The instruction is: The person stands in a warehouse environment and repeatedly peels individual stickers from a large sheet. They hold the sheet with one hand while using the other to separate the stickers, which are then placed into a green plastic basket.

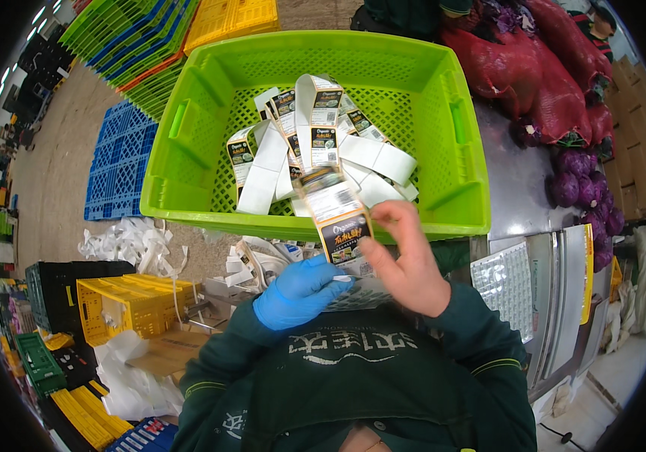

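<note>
A long strip of printed labels (345, 234) on white backing runs from my hands up into a bright green plastic crate (184, 217). My left hand (303, 291), in a blue glove, grips the strip's near end, with a white edge showing between the fingers. On the strip's right edge rests the thumb of my bare right hand (408, 260); its index finger is bent beside that edge. Whether the right fingers pinch the strip is hidden. Looped label strips (323, 124) lie loosely in the crate, some showing their blank white backs. Part of the strip is blurred.
Red mesh sacks (504, 73) and purple cabbages (577, 181) occupy the metal table (518, 186) at right. Upright boards (560, 299) stand nearer me. On the left are stacked crates (131, 45), a blue pallet (119, 158), a yellow crate (131, 305) and discarded white strips (131, 243).
</note>
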The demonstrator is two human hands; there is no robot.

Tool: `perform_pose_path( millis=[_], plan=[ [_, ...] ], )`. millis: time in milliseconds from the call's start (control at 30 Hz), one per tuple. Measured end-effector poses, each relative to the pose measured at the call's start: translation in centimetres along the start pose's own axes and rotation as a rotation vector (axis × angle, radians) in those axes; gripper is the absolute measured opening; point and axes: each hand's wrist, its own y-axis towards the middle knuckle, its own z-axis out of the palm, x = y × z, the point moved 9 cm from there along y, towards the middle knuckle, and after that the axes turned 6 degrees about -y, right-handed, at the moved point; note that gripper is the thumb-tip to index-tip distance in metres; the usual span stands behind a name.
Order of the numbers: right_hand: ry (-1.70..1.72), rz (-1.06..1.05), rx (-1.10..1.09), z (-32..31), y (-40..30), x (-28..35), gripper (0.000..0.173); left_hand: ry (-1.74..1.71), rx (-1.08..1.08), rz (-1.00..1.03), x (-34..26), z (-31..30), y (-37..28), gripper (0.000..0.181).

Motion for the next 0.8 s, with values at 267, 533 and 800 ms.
perform_pose_path(
  millis=[267,533,800],
  plan=[
    [0.116,0.084,0.153,1.0,-0.4,1.6,0.021,0.044,-0.039,-0.03,-0.2,-0.4,0.0,0.015],
    [-0.192,-0.101,0.228,0.6,-0.3,4.0,0.017,-0.045,-0.127,-0.098,1.1,-1.4,-0.7,0.014],
    [-0.397,-0.371,0.388,3.6,-0.6,4.9,0.012,0.023,-0.089,-0.05,0.7,-1.2,-0.6,0.015]
  ],
)
